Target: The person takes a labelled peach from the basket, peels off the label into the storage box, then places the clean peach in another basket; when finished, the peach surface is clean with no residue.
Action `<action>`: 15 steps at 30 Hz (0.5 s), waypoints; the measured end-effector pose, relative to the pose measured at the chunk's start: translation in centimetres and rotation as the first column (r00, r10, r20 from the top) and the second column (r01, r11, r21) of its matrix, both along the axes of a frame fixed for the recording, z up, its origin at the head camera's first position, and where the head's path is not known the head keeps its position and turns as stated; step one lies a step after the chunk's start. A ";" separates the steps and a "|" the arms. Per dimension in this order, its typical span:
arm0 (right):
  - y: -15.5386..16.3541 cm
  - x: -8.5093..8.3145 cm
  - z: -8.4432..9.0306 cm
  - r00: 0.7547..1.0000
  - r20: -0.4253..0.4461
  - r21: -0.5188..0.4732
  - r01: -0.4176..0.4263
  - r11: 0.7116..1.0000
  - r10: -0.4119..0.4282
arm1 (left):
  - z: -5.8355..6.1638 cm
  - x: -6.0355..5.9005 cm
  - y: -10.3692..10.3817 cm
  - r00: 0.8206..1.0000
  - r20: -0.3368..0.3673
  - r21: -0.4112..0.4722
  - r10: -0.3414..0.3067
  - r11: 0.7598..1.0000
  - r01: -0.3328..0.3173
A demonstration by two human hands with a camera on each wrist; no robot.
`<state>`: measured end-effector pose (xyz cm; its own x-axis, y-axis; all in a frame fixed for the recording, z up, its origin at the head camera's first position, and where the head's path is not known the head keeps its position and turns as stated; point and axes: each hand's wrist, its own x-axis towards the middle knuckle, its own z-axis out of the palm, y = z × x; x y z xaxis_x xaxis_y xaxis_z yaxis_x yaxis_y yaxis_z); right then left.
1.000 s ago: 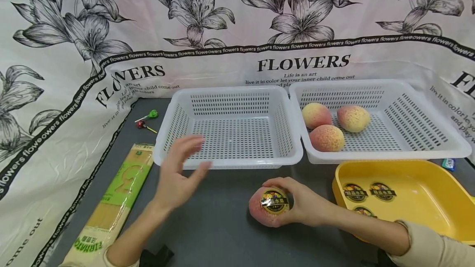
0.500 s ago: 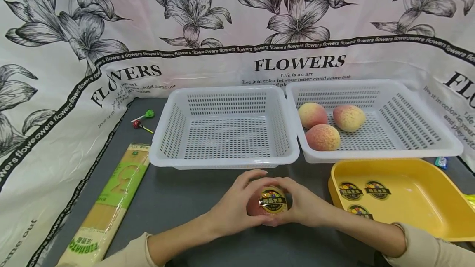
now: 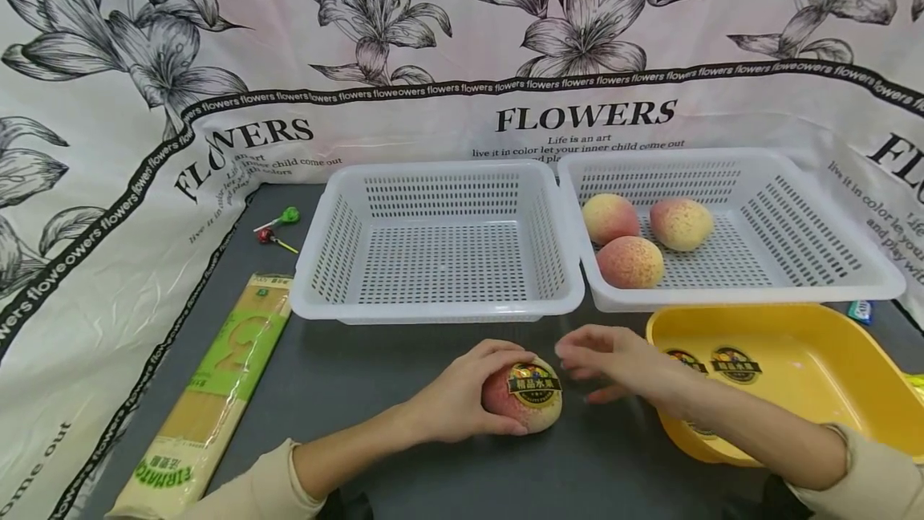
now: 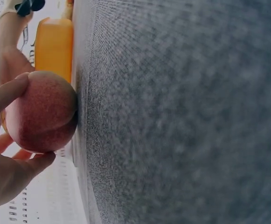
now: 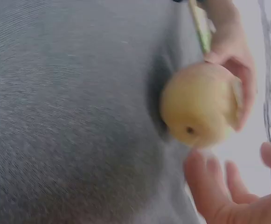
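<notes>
Lying far left on the grey worktop (image 3: 404,359): one long packet of noodles (image 3: 209,392). Left hand (image 3: 455,400) grasps one stickered pink-yellow peach (image 3: 523,396), steadying it before one empty white perforated plastic basket (image 3: 440,311). Right hand (image 3: 621,359) released, fingers loose beside it. Second white basket (image 3: 794,291): three peaches (image 3: 630,261). One yellow plastic tray (image 3: 830,359): two stickers visible.

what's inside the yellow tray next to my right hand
Two round dark stickers lie on the floor of the yellow tray. The right hand and forearm cover its near left part.
</notes>
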<state>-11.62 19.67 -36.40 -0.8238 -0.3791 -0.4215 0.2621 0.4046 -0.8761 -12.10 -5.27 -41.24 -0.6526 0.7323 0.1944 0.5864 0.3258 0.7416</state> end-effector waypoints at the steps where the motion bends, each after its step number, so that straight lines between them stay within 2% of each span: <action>1: 0.3 -0.1 0.3 0.997 0.075 -0.027 0.022 0.999 -0.020 | 0.1 0.0 0.0 1.000 0.001 -0.002 0.004 1.000 -0.004; 3: 0.7 -0.3 0.7 0.982 0.190 -0.067 0.020 0.998 -0.007 | 0.2 0.0 0.0 1.000 0.007 -0.008 0.011 1.000 -0.011; 6: 0.9 -0.6 0.9 0.958 0.284 -0.099 -0.005 0.995 0.033 | 0.3 0.1 0.0 1.000 0.016 -0.014 0.018 1.000 -0.018; 10: 0.7 -0.8 0.8 0.946 0.317 -0.122 -0.029 0.992 0.066 | 0.4 0.2 0.0 1.000 0.022 -0.017 0.020 1.000 -0.020; 15: 0.2 -1.0 0.8 0.947 0.308 -0.131 -0.055 0.990 0.093 | 0.5 0.2 0.0 1.000 0.020 -0.026 0.020 0.999 -0.020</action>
